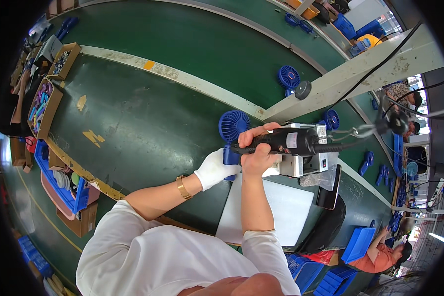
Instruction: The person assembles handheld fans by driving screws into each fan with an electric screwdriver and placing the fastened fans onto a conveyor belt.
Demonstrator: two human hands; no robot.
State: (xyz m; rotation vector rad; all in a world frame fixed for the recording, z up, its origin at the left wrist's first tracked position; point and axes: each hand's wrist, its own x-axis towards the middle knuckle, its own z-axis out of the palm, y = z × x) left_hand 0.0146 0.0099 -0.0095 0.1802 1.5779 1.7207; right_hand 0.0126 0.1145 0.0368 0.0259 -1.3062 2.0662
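My left hand [215, 169], in a white glove, is closed around the handle of a small blue handheld fan [233, 126]. The fan's round grille points away from me. My bare right hand [260, 150] wraps around a black electric screwdriver [277, 142], which hangs by a hook and cord on its right. Its tip reaches toward the fan's handle; whether they touch is hidden by my fingers. Just beyond the screwdriver stands a metal box-like machine [301, 165]. A white foam sheet [261, 212] lies on the bench below my hands.
A pale metal post [330, 81] rises beyond the screwdriver. Another blue fan [288, 77] lies on the green belt [182, 39]. Parts boxes [45, 109] line the left edge. A phone-like dark slab [329, 187] stands right of the sheet. A person in orange [380, 256] sits at right.
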